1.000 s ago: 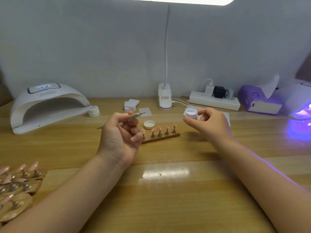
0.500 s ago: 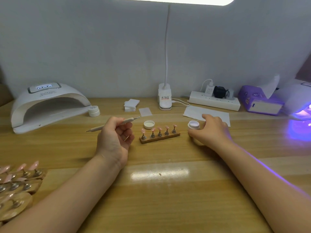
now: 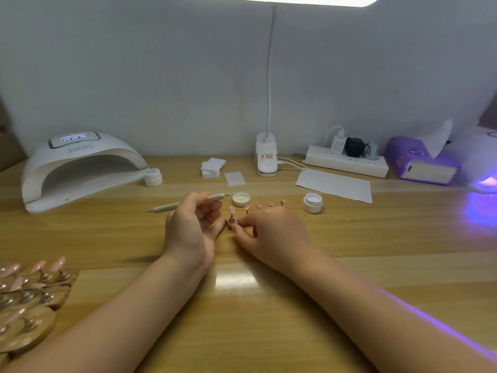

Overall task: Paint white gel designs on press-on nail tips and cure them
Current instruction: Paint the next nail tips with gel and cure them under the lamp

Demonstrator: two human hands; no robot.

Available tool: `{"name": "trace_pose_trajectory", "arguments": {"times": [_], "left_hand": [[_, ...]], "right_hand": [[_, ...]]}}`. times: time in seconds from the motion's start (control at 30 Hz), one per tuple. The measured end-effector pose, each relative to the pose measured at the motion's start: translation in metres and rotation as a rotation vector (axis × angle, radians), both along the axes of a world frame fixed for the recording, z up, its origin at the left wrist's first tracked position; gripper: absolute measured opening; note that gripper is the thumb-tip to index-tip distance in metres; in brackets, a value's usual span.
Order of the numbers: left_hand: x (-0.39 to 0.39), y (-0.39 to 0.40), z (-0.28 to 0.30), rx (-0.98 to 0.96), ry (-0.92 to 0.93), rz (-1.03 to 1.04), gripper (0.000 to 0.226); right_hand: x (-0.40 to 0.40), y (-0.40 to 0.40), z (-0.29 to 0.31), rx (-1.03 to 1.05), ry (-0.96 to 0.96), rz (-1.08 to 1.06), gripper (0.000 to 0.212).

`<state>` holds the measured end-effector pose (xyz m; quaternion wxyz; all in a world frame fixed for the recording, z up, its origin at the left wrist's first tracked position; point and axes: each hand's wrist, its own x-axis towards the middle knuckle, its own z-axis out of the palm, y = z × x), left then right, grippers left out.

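Observation:
My left hand grips a beige dotting pen, which lies level and points right. A small wooden holder with several pink nail tips on metal stands sits mid-table, mostly hidden behind my right hand. The thumb and fingertips of my right hand pinch the base of the leftmost metal stand. The open white gel jar stands on the table to the right, with no hand on it. Its lid lies upturned behind the holder.
A white curing lamp stands at back left, a closed small jar beside it. Wipes, a desk-lamp base, paper, a power strip, a purple tissue pack and a lit UV lamp line the back. More nail holders sit at front left.
My right hand set the open gel jar down on the table, let it go and moved left to the nail holder. My left hand lowered slightly with the pen.

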<state>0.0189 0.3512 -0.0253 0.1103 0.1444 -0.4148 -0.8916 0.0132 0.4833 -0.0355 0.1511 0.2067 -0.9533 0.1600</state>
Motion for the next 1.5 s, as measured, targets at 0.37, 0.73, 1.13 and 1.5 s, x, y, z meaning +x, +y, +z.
{"name": "trace_pose_trajectory", "arguments": {"times": [0.37,0.73,1.13,1.5], "left_hand": [[0.008,0.012,0.0,0.014,-0.001,0.003,0.021],[0.006,0.01,-0.002,0.037,-0.004,0.011,0.023],[0.004,0.004,-0.004,-0.277,0.152,0.153,0.01],[0.019,0.006,-0.008,-0.782,0.48,0.105,0.013]], "right_hand": [[-0.011,0.0,-0.006,-0.01,-0.04,-0.058,0.038],[-0.002,0.011,-0.006,-0.018,0.056,-0.009,0.036],[-0.008,0.021,-0.007,-0.349,-0.055,0.016,0.014],[-0.007,0.027,-0.005,-0.608,-0.107,0.052,0.007]]}}
